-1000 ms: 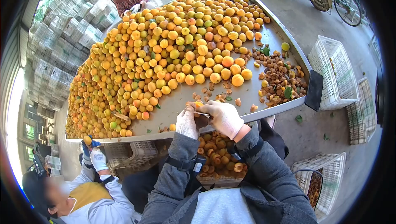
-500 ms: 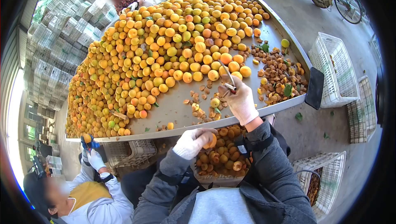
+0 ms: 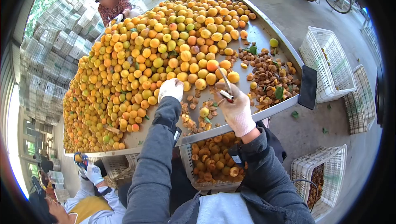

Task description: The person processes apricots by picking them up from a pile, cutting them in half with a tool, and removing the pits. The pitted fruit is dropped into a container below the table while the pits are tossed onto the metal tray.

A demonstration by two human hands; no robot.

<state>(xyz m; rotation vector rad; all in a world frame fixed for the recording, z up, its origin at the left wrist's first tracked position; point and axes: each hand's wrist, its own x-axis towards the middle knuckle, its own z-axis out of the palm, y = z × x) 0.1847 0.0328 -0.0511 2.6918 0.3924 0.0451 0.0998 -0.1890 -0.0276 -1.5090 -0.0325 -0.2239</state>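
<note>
My left hand, in a white glove, is at the near edge of a large heap of apricots. Its fingers are curled, and what lies inside them is hidden. My right hand, gloved too, grips a small knife with its thin blade pointing up, above the metal table. Near that hand lie brown apricot pits and a smaller scatter of pits. Below the table edge, in front of me, a crate holds opened apricots.
A phone rests at the table's right corner. White crates stand right, one holding pits. A co-worker's gloved hand is at lower left; another person stands at the far side. Crate stacks rise behind.
My left hand has moved from above the crate, where it held an apricot piece, forward to the heap; that piece is out of sight. My right hand keeps the knife. The view has shifted slightly.
</note>
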